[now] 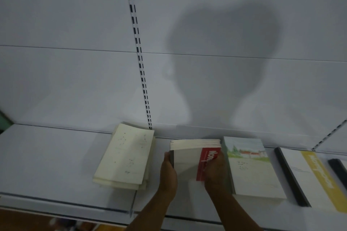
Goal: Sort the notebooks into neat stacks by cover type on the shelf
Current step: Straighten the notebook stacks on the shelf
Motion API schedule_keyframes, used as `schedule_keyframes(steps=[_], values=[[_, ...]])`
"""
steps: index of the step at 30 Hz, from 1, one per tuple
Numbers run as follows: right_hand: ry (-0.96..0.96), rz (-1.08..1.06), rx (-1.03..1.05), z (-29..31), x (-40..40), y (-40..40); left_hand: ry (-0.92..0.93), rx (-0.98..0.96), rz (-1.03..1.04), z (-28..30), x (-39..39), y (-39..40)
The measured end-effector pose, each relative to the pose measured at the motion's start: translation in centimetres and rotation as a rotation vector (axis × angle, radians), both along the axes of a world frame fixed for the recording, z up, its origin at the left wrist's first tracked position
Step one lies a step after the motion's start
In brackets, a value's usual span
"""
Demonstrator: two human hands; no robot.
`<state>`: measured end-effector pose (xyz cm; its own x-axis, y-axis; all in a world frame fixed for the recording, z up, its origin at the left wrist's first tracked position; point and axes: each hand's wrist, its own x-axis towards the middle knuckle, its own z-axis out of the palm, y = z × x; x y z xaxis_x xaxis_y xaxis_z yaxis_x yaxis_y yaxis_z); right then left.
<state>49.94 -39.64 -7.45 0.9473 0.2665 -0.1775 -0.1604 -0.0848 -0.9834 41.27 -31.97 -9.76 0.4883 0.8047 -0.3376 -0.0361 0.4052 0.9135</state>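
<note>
Here both hands' grip clamps the red-banded stack (195, 155) (cream stack (124, 157) left, landscape-cover stack (253, 169) touching right).

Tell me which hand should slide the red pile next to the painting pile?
Probably the left hand. It grips the red-banded notebook stack's far side from the landscape-cover stack, so it can push that way. The right hand sits between them.

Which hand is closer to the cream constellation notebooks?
Left. The left hand grips the red-band stack's left edge, beside the cream constellation notebooks; the right hand holds its far side.
</note>
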Motion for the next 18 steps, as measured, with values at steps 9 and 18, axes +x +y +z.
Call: schedule_keyframes(steps=[9,18], values=[[0.149,0.112,-0.190,2.2,1.3,0.9,0.406,-0.080,0.004,2.9,1.7,1.9],[0.190,0.262,-0.522,-1.8,1.0,0.8,0.774,0.189,-0.254,1.2,0.4,1.9]])
